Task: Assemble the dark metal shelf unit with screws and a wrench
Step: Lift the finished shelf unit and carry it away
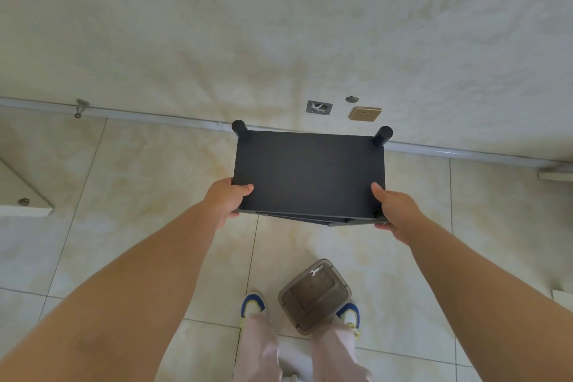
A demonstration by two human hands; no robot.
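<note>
While both hands grip its near corners | shelf unit (310, 170): dark, flat-topped, two round posts at far corners

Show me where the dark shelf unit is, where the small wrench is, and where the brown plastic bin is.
dark shelf unit (310, 172), head view, middle of its flat top panel.
small wrench (313, 272), head view, its pale shaft inside the bin.
brown plastic bin (286, 304), head view, its left rim.

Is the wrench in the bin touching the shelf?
Apart. Head view shows the wrench in the bin on the floor, shelf held above.
</note>
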